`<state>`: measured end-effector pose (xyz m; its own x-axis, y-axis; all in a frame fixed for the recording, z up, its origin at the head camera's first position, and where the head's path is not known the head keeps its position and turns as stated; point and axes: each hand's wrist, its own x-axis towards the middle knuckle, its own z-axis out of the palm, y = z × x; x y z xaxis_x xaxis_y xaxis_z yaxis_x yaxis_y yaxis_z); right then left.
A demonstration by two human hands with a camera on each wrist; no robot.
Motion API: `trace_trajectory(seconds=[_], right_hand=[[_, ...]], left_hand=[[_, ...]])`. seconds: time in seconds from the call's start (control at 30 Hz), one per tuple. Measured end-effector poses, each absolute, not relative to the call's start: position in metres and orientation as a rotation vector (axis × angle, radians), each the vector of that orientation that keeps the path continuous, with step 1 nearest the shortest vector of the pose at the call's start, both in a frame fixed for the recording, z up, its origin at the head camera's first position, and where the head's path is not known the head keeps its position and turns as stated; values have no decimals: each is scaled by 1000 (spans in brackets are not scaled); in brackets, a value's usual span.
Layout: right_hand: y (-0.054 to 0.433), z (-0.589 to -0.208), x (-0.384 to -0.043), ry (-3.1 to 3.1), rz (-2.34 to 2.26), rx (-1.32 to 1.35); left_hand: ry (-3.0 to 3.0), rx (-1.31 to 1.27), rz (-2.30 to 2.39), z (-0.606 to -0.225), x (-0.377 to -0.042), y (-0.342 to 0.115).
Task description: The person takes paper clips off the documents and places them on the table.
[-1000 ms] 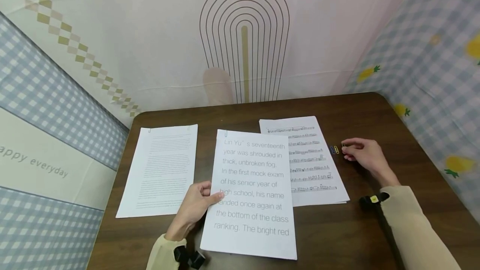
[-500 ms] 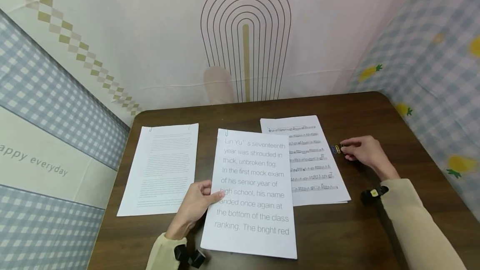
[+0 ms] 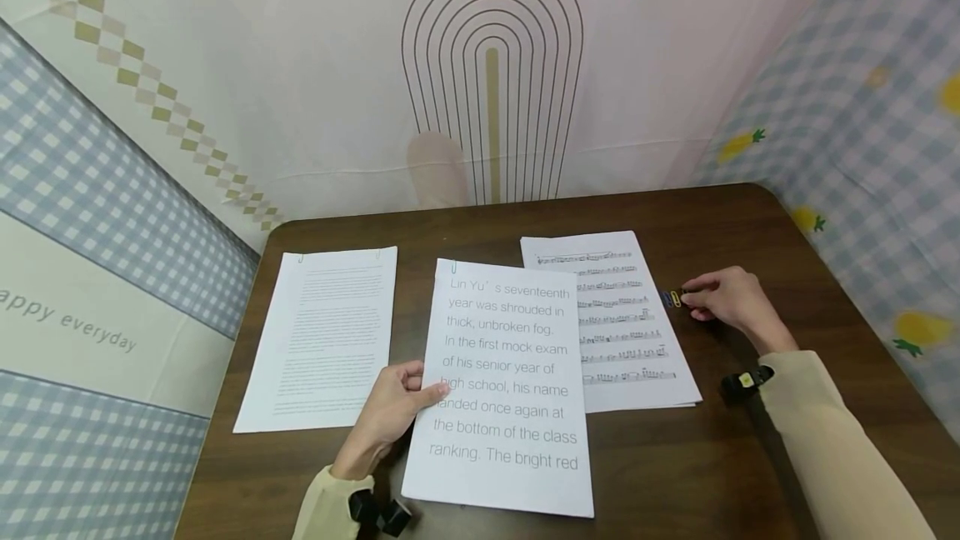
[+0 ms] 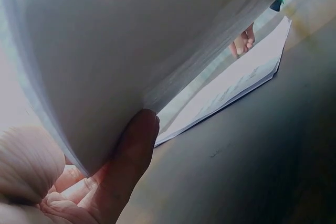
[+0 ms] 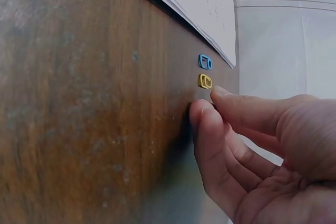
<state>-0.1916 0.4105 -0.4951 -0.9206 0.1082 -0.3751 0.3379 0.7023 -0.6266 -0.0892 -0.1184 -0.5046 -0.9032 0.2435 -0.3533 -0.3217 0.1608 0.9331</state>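
Note:
My left hand (image 3: 393,408) grips the left edge of a stack of printed paper (image 3: 510,486), thumb on the front and fingers behind. Large English text covers its top sheet, and a greenish paper clip (image 3: 453,267) sits at its top left corner. In the left wrist view the stack (image 4: 79,61) is tilted up off the table. My right hand (image 3: 731,302) is low over the table at the right, thumb and forefinger pinched together. A small dark piece, mostly hidden, shows between those fingertips. Right beside them lie a yellow paper clip (image 5: 205,81) and a blue paper clip (image 5: 205,62).
Sheet music (image 3: 637,390) lies right of centre, partly covered by the held stack. Another printed stack (image 3: 258,394), clipped at its top edge, lies at the left. The brown wooden table (image 3: 675,473) backs onto a patterned cloth wall (image 3: 337,107).
My right hand has shifted very slightly toward the back, fingertips still beside the yellow paper clip. The left hand and the stack of paper keep their place.

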Motion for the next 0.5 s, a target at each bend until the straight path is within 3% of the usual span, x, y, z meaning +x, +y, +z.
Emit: trace_trajectory(seconds=[0.5], right_hand=[[411,-493,-191,2641,-927,319]], left_hand=[[2028,-61,1790,-504,-88,-119]])
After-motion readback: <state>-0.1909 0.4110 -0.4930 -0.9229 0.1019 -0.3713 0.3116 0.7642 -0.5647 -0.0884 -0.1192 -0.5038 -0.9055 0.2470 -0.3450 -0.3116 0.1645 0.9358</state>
